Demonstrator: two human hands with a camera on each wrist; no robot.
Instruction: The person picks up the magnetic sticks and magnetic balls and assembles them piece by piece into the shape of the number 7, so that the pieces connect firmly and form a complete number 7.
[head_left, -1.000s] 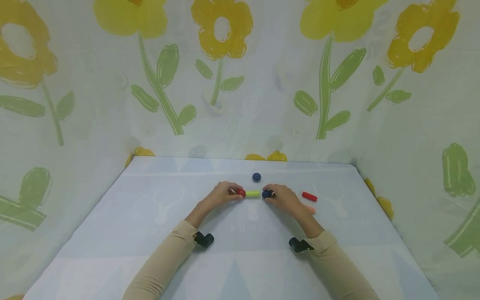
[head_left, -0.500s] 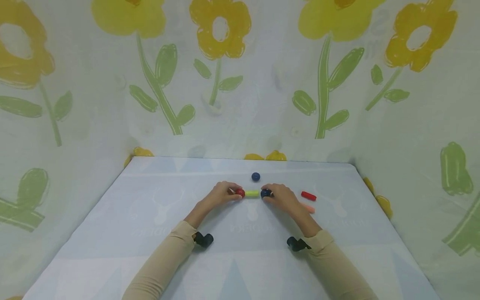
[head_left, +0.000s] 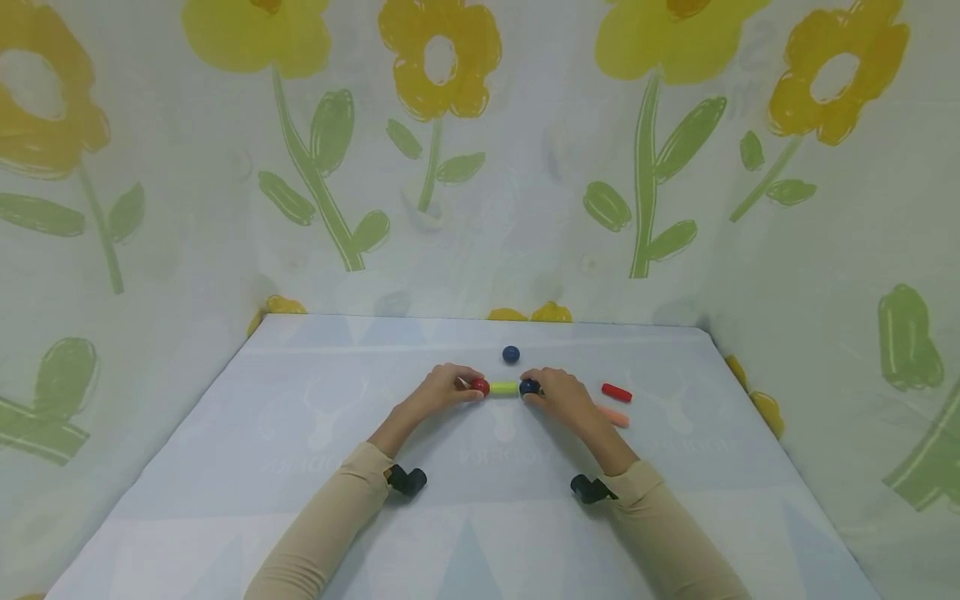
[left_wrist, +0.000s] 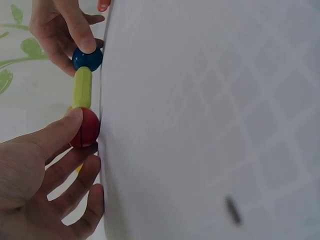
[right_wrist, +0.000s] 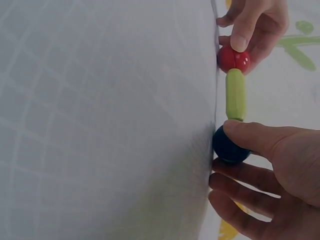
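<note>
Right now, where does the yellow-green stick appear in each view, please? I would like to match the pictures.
Head: the yellow-green stick is below centre, slightly right.
Left wrist: the stick is at left, upper half, above the red ball.
Right wrist: the stick is at right, upper half, below the red ball.
Shared landmark: the red ball, held by the left hand, at one end of the stick.

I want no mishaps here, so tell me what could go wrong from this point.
The yellow-green stick lies between the red ball in the left hand and the dark blue ball in the right hand; neither hand grips the stick itself, so uneven pushing might turn it askew.
The orange stick lies close by the right wrist, which could knock it.
The loose blue ball, beyond the hands, might roll if bumped.
</note>
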